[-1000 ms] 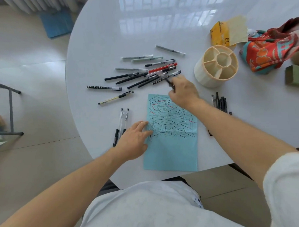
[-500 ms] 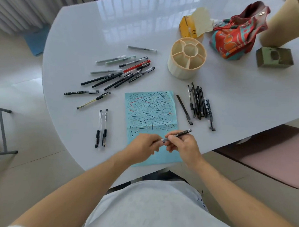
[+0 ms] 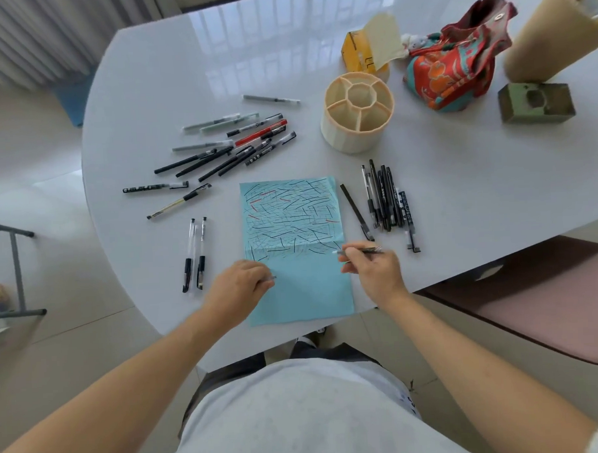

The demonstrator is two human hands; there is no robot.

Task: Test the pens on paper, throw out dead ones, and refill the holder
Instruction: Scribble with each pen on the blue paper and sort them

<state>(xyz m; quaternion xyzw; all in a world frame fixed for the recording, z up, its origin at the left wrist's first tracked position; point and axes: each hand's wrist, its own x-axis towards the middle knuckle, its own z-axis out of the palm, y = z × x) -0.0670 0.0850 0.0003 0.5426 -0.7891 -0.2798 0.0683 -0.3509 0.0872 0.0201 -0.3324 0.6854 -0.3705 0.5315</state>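
Blue paper (image 3: 298, 288); R grip (image 3: 373, 272) pinches pen (image 3: 360, 251), L grip (image 3: 240, 287) closed on cap (image 3: 271, 277).

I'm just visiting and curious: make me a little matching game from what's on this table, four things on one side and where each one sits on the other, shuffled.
Things:
1. pen holder
2. pen in the right hand
3. pair of clear pens
4. red pen

Places:
A. lying left of the blue paper, side by side
B. in the scattered pile beyond the paper
C. standing empty, beyond the paper to the right
D. tip at the paper's right edge, at the fold

Pairs: 1-C, 2-D, 3-A, 4-B
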